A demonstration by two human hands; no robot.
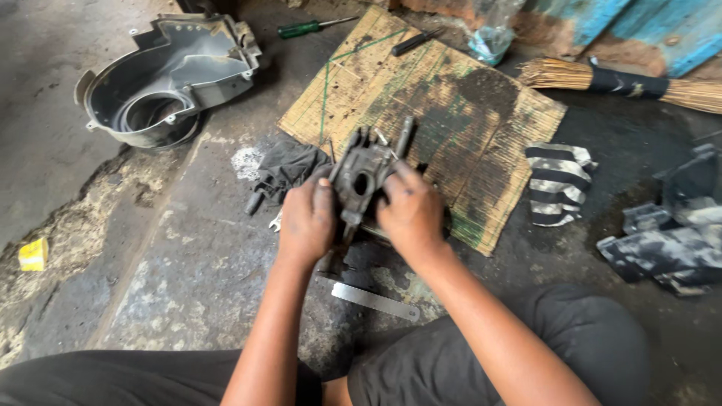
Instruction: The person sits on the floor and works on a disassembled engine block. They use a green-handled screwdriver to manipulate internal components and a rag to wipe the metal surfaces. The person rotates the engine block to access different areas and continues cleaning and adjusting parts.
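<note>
Your left hand [307, 219] and right hand [410, 212] both grip a grimy metal engine part [361, 174], fingers closed around its sides. You hold the part raised above the concrete floor [188, 256], over the near edge of a stained woven mat [421, 113]. A dark rag [289, 169] lies on the floor just beside your left hand. A flat metal strip [374, 301] lies on the floor below your hands, near your knees. On the mat's far edge rests a black-handled tool [416, 40]; a green-handled screwdriver [312, 28] lies just beyond it. A grey plastic housing [169, 79] sits well apart at upper left. A striped cloth [558, 184] lies to the right of the mat, and a broom [624, 83] lies beyond it.
</note>
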